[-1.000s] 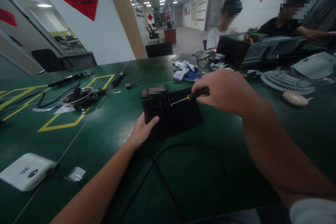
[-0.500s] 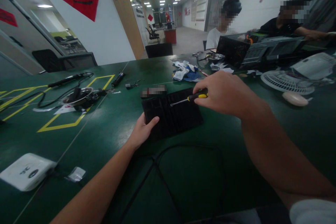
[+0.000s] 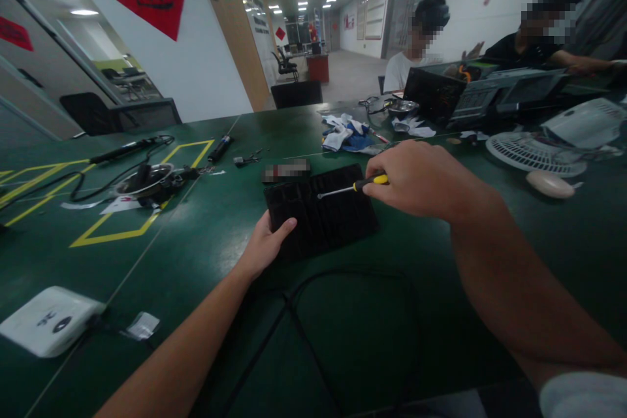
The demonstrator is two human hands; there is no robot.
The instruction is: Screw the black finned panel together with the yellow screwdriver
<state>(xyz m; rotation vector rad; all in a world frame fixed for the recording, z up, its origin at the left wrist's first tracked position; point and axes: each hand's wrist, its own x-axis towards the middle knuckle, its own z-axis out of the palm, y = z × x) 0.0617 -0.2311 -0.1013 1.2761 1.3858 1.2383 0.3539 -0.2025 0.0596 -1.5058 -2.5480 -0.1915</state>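
A flat black plastic piece with ridges and recesses [image 3: 337,215] lies in front of me on the green tabletop. My left hand [image 3: 269,241] grips its left edge, thumb on top and the other fingers mostly hidden beneath. In my right hand [image 3: 411,176] is a screwdriver [image 3: 350,189] with a black and yellow handle, its metal shaft pointing left. The shaft's tip is over the middle of the black piece; whether it touches the surface I cannot tell. Just behind the piece sits a small dark box [image 3: 286,171] with a blurred-out top.
A black cable [image 3: 298,313] loops near me. White and blue gloves [image 3: 345,132] lie beyond the piece. A white box [image 3: 51,321] is at left, a metal bowl [image 3: 147,179] behind it. At right are a fan grille [image 3: 533,151] and computer cases [image 3: 490,95], with two people behind.
My right hand has shifted down very slightly with the screwdriver, whose tip stays in about the same spot. The left hand and black piece have not moved.
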